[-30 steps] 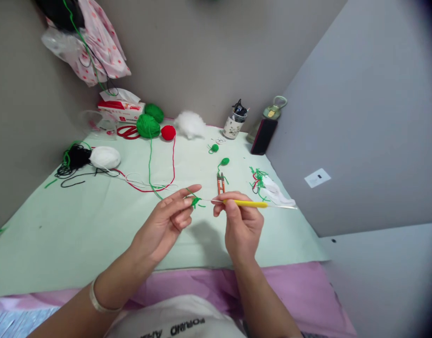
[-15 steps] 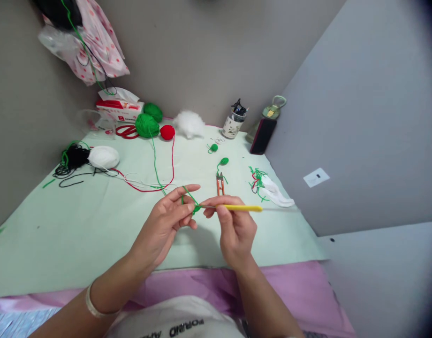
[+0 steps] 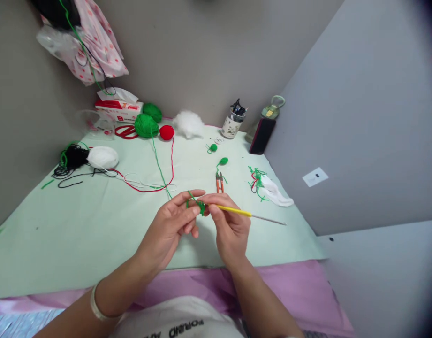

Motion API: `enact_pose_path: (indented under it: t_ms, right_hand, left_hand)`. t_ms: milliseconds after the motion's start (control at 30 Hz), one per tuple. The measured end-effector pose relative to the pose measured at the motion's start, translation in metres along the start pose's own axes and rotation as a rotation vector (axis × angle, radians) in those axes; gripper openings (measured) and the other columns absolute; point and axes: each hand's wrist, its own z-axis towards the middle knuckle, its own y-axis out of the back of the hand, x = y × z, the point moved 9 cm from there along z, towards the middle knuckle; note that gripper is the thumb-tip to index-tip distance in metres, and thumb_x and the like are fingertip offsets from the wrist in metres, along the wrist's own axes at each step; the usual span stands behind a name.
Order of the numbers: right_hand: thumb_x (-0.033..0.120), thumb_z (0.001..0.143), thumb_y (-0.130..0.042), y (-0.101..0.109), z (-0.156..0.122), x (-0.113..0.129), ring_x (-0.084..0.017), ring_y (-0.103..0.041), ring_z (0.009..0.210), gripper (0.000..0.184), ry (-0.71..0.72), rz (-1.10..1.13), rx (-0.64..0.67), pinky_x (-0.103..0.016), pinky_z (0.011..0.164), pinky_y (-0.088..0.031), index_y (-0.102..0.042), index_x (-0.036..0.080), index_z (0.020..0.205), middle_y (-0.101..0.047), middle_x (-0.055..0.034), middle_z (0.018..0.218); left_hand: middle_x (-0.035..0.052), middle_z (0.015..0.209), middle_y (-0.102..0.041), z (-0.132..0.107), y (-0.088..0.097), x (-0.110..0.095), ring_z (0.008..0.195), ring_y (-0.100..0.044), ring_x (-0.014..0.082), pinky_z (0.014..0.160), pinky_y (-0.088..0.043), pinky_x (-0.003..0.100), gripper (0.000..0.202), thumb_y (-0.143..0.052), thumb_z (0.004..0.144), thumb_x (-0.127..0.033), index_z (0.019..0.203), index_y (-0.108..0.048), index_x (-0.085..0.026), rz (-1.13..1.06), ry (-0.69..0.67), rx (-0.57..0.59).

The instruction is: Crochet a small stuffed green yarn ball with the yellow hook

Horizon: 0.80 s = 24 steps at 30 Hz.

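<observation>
Between thumb and fingers, my left hand (image 3: 171, 223) pinches a small piece of green crochet work (image 3: 201, 207). Green yarn (image 3: 162, 174) loops over its raised index finger and runs back to a green yarn ball (image 3: 146, 126). My right hand (image 3: 231, 230) grips a crochet hook (image 3: 237, 210) by its yellow handle. One metal end of the hook points right and slightly down; the other reaches the green piece, its tip hidden by fingers. Just beyond the right hand lie orange-handled thread snips (image 3: 220, 183) and a small green crocheted piece (image 3: 223, 161).
Toward the back are a red yarn ball (image 3: 167, 132), white stuffing (image 3: 188, 124), red scissors (image 3: 126, 132) and a tissue box (image 3: 120, 110). A pen cup (image 3: 231, 126) and a phone (image 3: 262, 136) stand near the right wall. White yarn (image 3: 103, 157) lies left; yarn scraps (image 3: 258, 180) lie right.
Both hands have come closer together, the left shifting slightly right. The hook has tilted, its free end now lower on the right. The green piece has moved a little to the right.
</observation>
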Motion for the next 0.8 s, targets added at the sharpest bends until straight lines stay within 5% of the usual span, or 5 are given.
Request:
enact_pose_path:
  t_ms: [133,267,467,600,800]
  right_hand:
    - [0.009,0.096,-0.058,-0.004,-0.006,0.01,-0.018,-0.069,0.09,0.03,0.183,-0.242,0.025,-0.034,0.078,-0.058,-0.074,0.029,0.113,-0.075,-0.005,0.101]
    - [0.007,0.092,-0.062,-0.007,-0.013,0.021,-0.02,-0.07,0.096,0.037,0.385,-0.446,0.05,-0.034,0.08,-0.058,-0.073,0.03,0.12,-0.074,-0.0079,0.11]
    - [0.023,0.1,-0.057,0.015,0.001,-0.01,-0.013,-0.062,0.067,0.019,-0.095,0.106,-0.099,-0.03,0.063,-0.053,-0.075,0.026,0.098,-0.071,-0.0017,0.086]
    - [0.026,0.095,-0.065,0.005,0.003,-0.016,-0.014,-0.064,0.073,0.013,-0.157,0.103,-0.011,-0.03,0.068,-0.053,-0.078,0.023,0.094,-0.073,-0.0034,0.089]
    - [0.029,0.102,-0.053,0.008,0.001,-0.021,-0.013,-0.065,0.068,0.021,-0.217,0.224,0.005,-0.03,0.065,-0.055,-0.071,0.022,0.096,-0.074,-0.0034,0.091]
  left_hand:
    - [-0.0061,0.074,-0.053,-0.001,0.002,0.001,0.049,-0.04,0.0015,0.05,-0.048,0.016,0.037,-0.082,0.08,-0.022,0.115,-0.074,-0.022,0.016,-0.036,-0.032]
    - [-0.008,0.066,-0.042,0.002,0.005,0.012,0.047,-0.027,0.0005,0.042,-0.037,0.011,0.037,-0.081,0.08,-0.022,0.116,-0.075,-0.017,-0.131,0.112,-0.017]
    - [-0.0082,0.064,-0.039,0.004,0.008,-0.001,0.047,-0.026,0.001,0.042,-0.036,0.01,0.027,-0.078,0.082,-0.017,0.109,-0.077,-0.016,-0.104,0.031,-0.034]
    - [-0.0076,0.066,-0.044,0.001,0.003,-0.002,0.047,-0.031,0.0019,0.046,-0.043,0.013,0.031,-0.079,0.082,-0.02,0.114,-0.076,-0.021,0.009,0.01,0.009]
    - [-0.0057,0.074,-0.045,0.003,0.006,-0.001,0.048,-0.029,0.0003,0.044,-0.039,0.012,0.027,-0.076,0.084,-0.02,0.111,-0.077,-0.019,-0.01,0.059,0.014]
